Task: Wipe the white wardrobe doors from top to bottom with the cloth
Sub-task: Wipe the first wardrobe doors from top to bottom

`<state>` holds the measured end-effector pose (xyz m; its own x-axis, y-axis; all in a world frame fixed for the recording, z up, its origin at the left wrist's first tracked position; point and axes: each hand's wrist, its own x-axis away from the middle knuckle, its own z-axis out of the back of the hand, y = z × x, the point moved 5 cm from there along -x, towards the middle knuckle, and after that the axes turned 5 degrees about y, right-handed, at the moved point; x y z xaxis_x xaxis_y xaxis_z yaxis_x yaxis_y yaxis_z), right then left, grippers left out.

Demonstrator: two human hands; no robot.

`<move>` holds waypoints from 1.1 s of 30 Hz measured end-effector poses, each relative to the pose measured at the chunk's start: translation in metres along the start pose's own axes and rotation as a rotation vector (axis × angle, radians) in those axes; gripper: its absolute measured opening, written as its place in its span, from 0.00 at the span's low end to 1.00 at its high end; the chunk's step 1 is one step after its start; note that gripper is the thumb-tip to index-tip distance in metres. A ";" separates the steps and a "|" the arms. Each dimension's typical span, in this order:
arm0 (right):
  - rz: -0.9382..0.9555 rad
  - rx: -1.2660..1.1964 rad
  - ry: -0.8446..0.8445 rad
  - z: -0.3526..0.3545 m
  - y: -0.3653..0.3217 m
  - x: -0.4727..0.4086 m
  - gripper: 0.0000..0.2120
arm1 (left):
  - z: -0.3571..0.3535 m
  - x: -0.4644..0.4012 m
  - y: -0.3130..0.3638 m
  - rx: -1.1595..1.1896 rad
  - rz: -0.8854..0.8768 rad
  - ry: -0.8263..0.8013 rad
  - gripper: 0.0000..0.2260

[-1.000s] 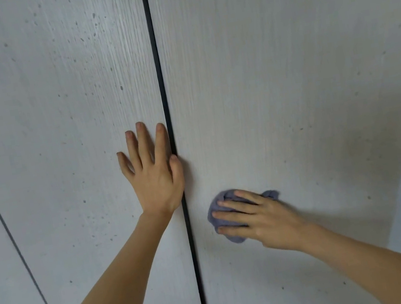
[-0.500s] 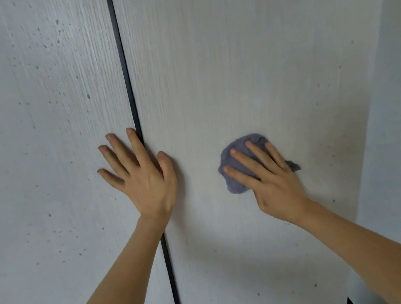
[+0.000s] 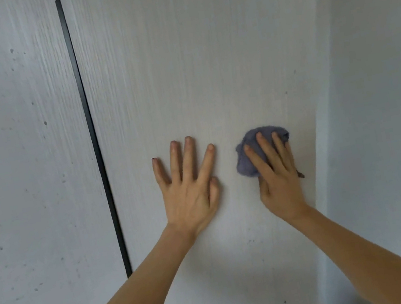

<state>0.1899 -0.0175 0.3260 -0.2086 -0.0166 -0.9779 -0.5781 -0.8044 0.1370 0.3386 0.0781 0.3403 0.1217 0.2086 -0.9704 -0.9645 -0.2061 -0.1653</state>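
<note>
Head view showed both hands laid flat on the right-hand wardrobe door (image 3: 194, 73). The left hand (image 3: 189, 188) lay at the centre of the frame, its grip fully open: four fingers straight and slightly spread, pointing up the frame, thumb tucked beside the palm, nothing held. The right hand (image 3: 278, 178) lay just right of it, apart from it, its grip also open, with straight fingers pressing the cloth (image 3: 249, 162) against the door.

The cloth was a bunched grey-blue wad at centre right, showing above and left of the fingers, with no clear long axis; a small scrap showed at the hand's right side. It lay close to the door's right edge, where a plain white wall (image 3: 383, 94) began. Bare door surface extended above and below both hands. A dark vertical gap (image 3: 94, 143) separated this door from the speckled left-hand door (image 3: 22, 155).
</note>
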 end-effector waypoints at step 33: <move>-0.166 -0.011 -0.015 0.029 0.043 0.002 0.28 | -0.018 -0.017 0.023 -0.055 -0.095 0.011 0.25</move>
<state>0.1414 -0.0352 0.3342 -0.1232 0.1257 -0.9844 -0.5970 -0.8017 -0.0276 0.3184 0.0523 0.3493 0.2143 0.2196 -0.9518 -0.9342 -0.2383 -0.2653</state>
